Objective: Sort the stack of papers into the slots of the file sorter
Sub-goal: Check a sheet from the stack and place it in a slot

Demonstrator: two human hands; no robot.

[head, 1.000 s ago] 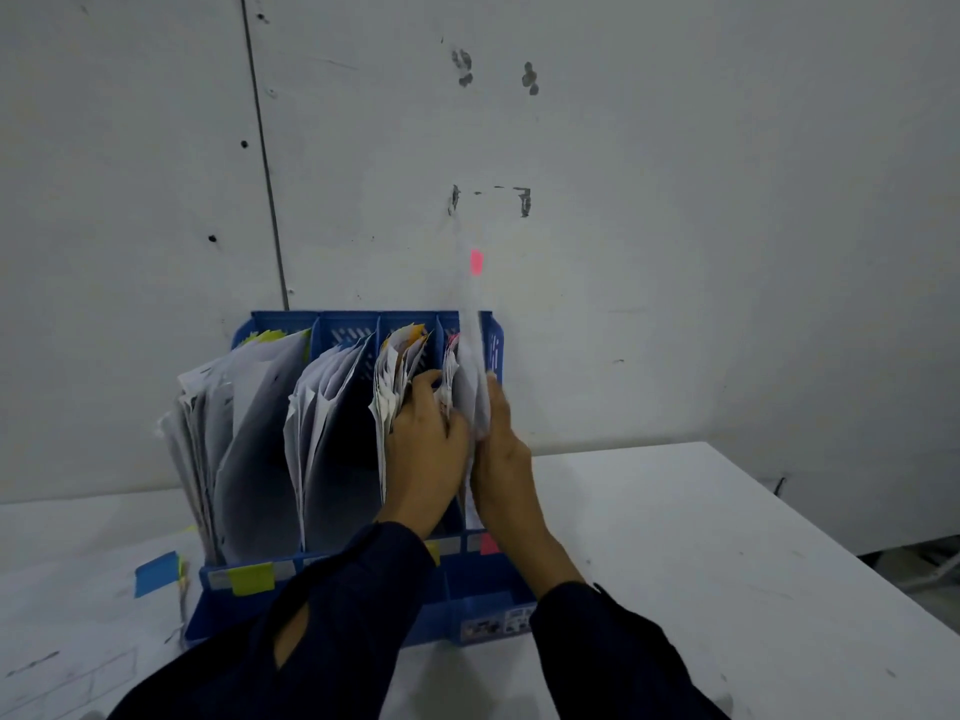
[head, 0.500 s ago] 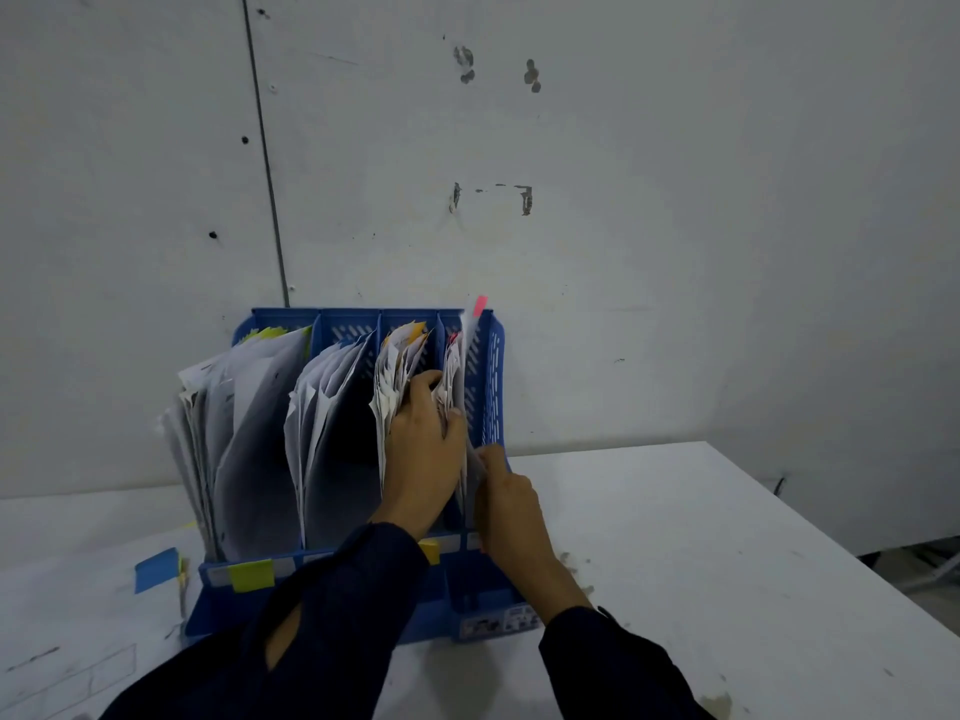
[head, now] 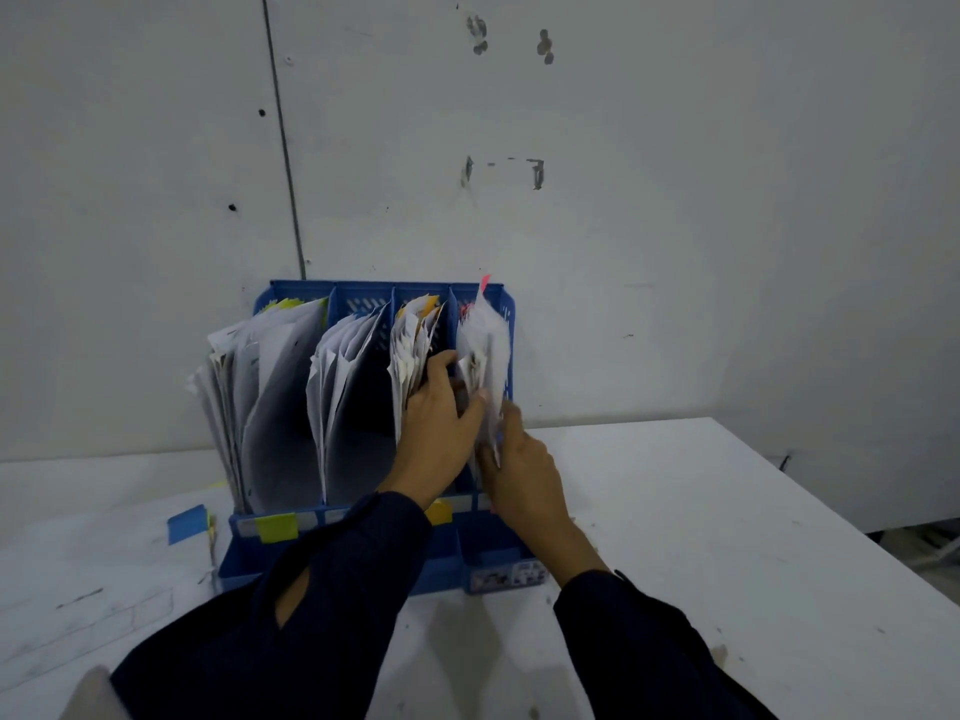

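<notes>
Dim, flat bluish light, no glare. Soft shadows on the counter (head: 727, 511) under the sleeves (head: 649, 652). Motion blur on papers (head: 485, 356) beside the right hand (head: 524, 475). Wide-angle bending at edges.
</notes>
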